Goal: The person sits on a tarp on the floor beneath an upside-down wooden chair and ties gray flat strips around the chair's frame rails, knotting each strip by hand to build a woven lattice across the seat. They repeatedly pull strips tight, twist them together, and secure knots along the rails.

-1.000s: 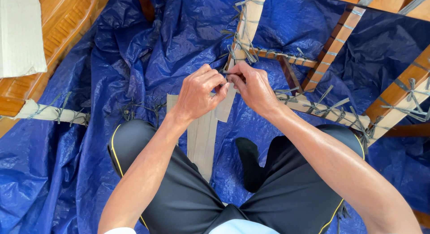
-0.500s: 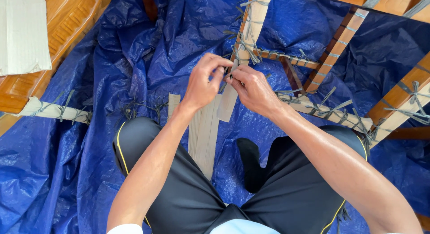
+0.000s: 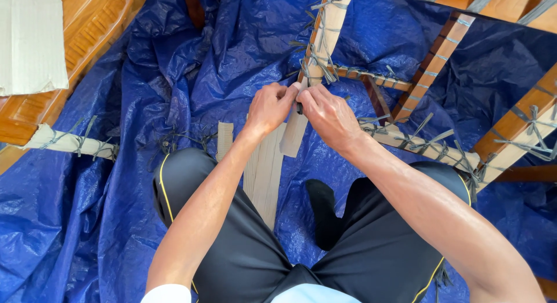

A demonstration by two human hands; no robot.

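Both hands pinch together at a wooden slat over the blue tarp: the left hand and right hand clamp a grey binding strip. The tying looks mid-way; pulling it snug calls for steady tension.

Flat beige cardboard sheet, top left, on wooden floor.

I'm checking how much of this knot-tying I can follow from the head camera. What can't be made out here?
- What the fingertips pinch: a small dark thing between the left hand and right hand, mostly covered by the fingers.
- The wooden frame: cut off by the top and right edges.
- The floor beneath: hidden by the blue tarp.
- The pale board: cut off at the left edge.
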